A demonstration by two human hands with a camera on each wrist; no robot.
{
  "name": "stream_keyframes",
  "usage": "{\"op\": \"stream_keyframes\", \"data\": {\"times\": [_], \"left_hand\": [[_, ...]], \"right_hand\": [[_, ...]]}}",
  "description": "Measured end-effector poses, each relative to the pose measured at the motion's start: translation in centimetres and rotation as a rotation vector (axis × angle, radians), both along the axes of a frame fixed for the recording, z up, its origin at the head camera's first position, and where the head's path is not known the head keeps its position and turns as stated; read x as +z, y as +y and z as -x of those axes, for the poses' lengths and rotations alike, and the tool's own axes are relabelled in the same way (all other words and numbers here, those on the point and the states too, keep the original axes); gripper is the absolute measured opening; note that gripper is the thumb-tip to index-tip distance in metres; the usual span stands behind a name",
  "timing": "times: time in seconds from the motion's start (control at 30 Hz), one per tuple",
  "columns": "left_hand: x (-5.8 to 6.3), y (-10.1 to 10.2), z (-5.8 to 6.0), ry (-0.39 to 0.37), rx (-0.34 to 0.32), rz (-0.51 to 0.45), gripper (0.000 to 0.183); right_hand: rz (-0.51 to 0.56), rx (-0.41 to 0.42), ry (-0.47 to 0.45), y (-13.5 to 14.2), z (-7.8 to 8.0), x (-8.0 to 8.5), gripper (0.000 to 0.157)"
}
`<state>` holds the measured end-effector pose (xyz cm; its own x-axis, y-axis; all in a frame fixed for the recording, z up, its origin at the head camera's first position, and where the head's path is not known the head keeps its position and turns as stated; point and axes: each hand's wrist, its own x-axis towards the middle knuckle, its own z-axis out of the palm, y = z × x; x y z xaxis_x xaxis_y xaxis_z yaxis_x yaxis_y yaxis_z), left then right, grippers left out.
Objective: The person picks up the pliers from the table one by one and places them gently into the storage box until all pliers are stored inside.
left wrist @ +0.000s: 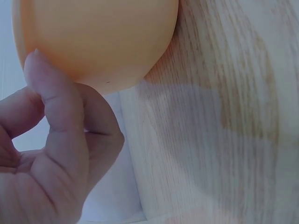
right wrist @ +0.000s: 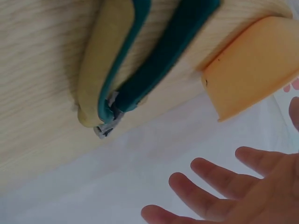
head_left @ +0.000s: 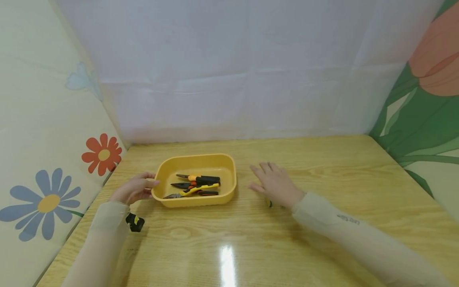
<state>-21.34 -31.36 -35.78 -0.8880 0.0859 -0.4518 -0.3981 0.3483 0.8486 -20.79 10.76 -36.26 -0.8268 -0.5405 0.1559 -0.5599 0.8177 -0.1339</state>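
Observation:
A yellow plastic tray [head_left: 229, 196] stands on the table with several pliers [head_left: 211, 179] lying in it, their handles black, orange, red and yellow. At its left end my left hand [head_left: 135, 189] pinches the rim; the left wrist view shows the thumb [left wrist: 51, 88] against the tray wall. To the right of the tray, my right hand [head_left: 274, 182] is held with fingers spread and nothing in its grasp. Below it is a hand tool with yellow and teal handles [right wrist: 159, 56], mostly hidden by the hand in the head view.
A small black and yellow item [head_left: 135, 222] sits beside the left sleeve. The wooden table [head_left: 186, 247] meets a white sheet [head_left: 215, 91] at the back. Flower-patterned panels [head_left: 32, 119] flank it on both sides.

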Motion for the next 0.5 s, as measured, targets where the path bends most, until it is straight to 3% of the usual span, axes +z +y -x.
{"op": "stream_keyframes", "data": {"times": [0.33, 0.5], "left_hand": [[0.1, -0.1, -0.1, 0.002, -0.011, -0.008, 0.039], [0.0, -0.2, -0.1, 0.004, -0.017, -0.008, 0.041]], "right_hand": [[-0.046, -0.023, 0.120, 0.4, -0.3, -1.3, 0.063], [-0.079, -0.051, 0.113, 0.8, -0.5, -2.1, 0.064]]}}
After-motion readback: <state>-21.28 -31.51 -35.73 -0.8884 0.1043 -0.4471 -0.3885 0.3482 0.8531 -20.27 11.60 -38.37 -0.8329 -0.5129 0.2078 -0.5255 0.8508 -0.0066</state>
